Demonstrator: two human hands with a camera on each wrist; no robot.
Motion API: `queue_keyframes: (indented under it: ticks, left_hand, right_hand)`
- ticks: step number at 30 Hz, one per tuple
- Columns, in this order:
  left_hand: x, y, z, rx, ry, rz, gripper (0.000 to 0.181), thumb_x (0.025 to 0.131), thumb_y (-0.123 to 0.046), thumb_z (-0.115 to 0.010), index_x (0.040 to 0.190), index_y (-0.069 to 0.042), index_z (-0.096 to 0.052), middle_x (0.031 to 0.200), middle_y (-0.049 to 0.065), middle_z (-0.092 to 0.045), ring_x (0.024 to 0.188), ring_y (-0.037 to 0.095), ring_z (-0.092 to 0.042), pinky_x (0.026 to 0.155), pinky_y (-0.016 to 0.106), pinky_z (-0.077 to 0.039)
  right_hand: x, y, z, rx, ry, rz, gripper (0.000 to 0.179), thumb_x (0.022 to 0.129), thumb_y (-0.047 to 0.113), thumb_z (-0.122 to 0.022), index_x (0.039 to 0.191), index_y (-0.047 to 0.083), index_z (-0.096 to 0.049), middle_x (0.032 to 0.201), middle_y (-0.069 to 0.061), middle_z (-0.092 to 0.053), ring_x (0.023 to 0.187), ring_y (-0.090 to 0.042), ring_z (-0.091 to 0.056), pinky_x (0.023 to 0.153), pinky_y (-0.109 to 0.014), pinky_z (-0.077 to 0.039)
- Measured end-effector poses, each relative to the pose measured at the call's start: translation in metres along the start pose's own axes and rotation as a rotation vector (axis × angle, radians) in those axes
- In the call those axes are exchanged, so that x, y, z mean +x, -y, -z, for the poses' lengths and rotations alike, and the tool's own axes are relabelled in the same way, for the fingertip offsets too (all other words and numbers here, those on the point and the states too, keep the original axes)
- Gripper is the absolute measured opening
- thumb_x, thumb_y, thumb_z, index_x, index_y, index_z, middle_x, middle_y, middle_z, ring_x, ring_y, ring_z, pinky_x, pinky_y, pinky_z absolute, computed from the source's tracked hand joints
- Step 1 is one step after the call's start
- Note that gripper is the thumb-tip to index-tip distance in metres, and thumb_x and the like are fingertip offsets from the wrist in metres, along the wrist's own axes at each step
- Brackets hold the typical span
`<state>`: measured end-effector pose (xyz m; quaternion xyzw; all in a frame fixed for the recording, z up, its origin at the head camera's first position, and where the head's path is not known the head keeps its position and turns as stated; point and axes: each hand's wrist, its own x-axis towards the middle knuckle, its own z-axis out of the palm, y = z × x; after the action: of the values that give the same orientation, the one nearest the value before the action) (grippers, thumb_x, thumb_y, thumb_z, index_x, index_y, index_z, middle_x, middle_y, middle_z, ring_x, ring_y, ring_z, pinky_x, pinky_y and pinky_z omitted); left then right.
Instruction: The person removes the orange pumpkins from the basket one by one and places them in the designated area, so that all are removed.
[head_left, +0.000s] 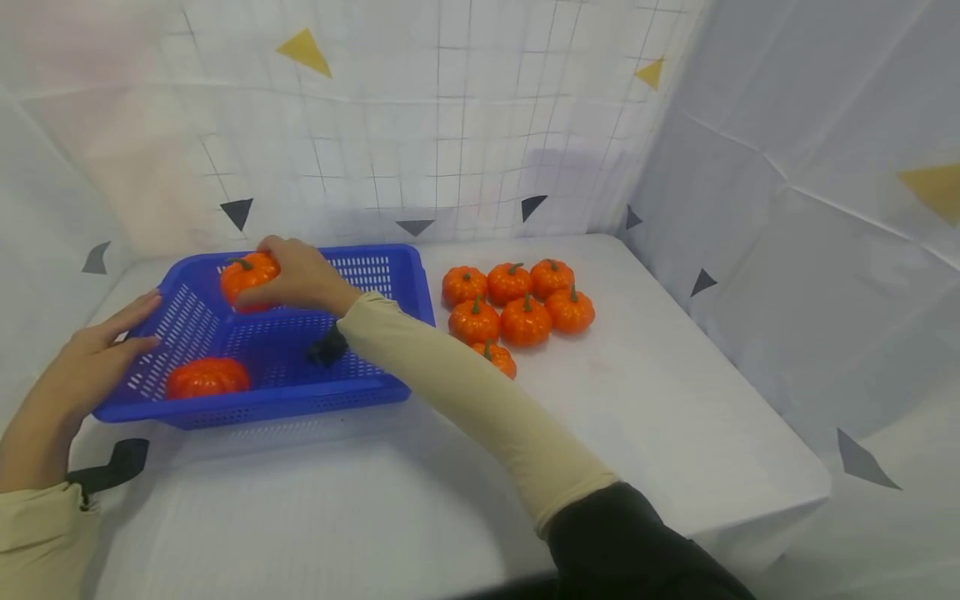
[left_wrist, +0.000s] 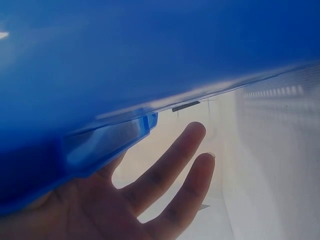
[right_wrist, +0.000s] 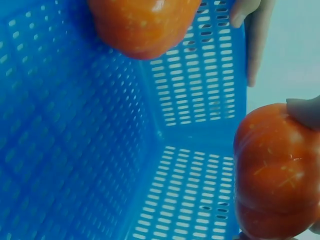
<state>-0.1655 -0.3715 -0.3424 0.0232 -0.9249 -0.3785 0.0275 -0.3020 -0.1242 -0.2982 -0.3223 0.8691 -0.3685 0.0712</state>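
My right hand (head_left: 306,279) grips a small orange pumpkin (head_left: 243,279) with a green stem, over the back left of a blue plastic basket (head_left: 300,397). The right wrist view shows this held pumpkin (right_wrist: 275,170) close to the basket's slotted wall. A second orange pumpkin (head_left: 207,377) lies inside, at the front left. At the basket's left edge my left hand (head_left: 86,367) holds the rim, thumb on the inner side. From below, the left wrist view has two fingers (left_wrist: 165,177) stretched out under the blue rim.
Several more orange pumpkins (head_left: 525,322) stand grouped on the white table (head_left: 660,400), right of the basket. White cloth walls (head_left: 480,125) with grid lines and triangles enclose the back and sides. My right forearm crosses the basket's right front corner.
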Motion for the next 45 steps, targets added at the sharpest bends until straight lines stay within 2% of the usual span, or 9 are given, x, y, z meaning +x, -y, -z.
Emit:
queue_keyframes:
  ticks: [8,17,24,30,37,45]
  left_hand:
    - [-0.004,-0.002,0.0,0.006,0.0,0.015,0.062,0.112,-0.022,-0.035,0.165,-0.017,-0.003,0.167,0.027,0.004,0.146,0.063,0.006,0.105,0.085,-0.001]
    - [-0.006,-0.003,-0.002,0.007,-0.005,-0.005,0.061,0.112,-0.018,-0.035,0.165,-0.015,-0.004,0.167,0.028,0.004,0.146,0.063,0.006,0.108,0.083,0.0]
    - [-0.004,-0.002,-0.004,0.017,-0.021,-0.016,0.061,0.112,-0.019,-0.036,0.165,-0.015,-0.005,0.167,0.027,0.003,0.147,0.062,0.003,0.108,0.083,-0.002]
    - [-0.003,-0.005,-0.002,0.039,-0.027,-0.02,0.061,0.112,-0.019,-0.035,0.166,-0.015,-0.007,0.167,0.028,0.001,0.147,0.062,0.003,0.108,0.083,-0.001]
    - [-0.003,-0.005,-0.001,0.031,-0.025,-0.02,0.061,0.112,-0.019,-0.036,0.165,-0.014,-0.007,0.167,0.028,0.001,0.147,0.062,0.003,0.109,0.083,-0.001]
    - [-0.003,-0.005,-0.002,0.031,-0.025,-0.034,0.061,0.112,-0.019,-0.036,0.166,-0.014,-0.007,0.167,0.027,0.0,0.147,0.062,0.002,0.108,0.083,-0.001]
  right_hand:
    - [-0.018,0.011,0.004,0.056,-0.009,0.02,0.057,0.082,0.036,-0.087,0.127,0.018,-0.058,0.105,0.007,-0.058,0.091,-0.006,-0.056,0.07,-0.015,-0.051]
    - [-0.037,0.015,0.007,0.068,-0.031,0.005,0.055,0.084,0.038,-0.085,0.128,0.019,-0.058,0.105,0.008,-0.058,0.091,-0.005,-0.056,0.069,-0.015,-0.052]
    - [-0.052,0.013,0.023,0.114,-0.049,-0.001,0.053,0.085,0.037,-0.085,0.127,0.017,-0.058,0.105,0.008,-0.061,0.091,-0.007,-0.058,0.07,-0.017,-0.054]
    - [-0.064,0.01,0.038,0.155,-0.056,0.04,0.051,0.086,0.035,-0.084,0.126,0.014,-0.059,0.107,0.005,-0.063,0.093,-0.01,-0.06,0.072,-0.019,-0.056]
    - [-0.077,0.012,0.046,0.167,-0.061,0.053,0.051,0.085,0.036,-0.084,0.125,0.016,-0.059,0.107,0.006,-0.063,0.093,-0.01,-0.06,0.073,-0.021,-0.057]
    - [-0.101,0.008,0.059,0.194,-0.068,0.099,0.055,0.084,0.036,-0.085,0.128,0.016,-0.058,0.11,0.004,-0.063,0.095,-0.013,-0.061,0.075,-0.023,-0.058]
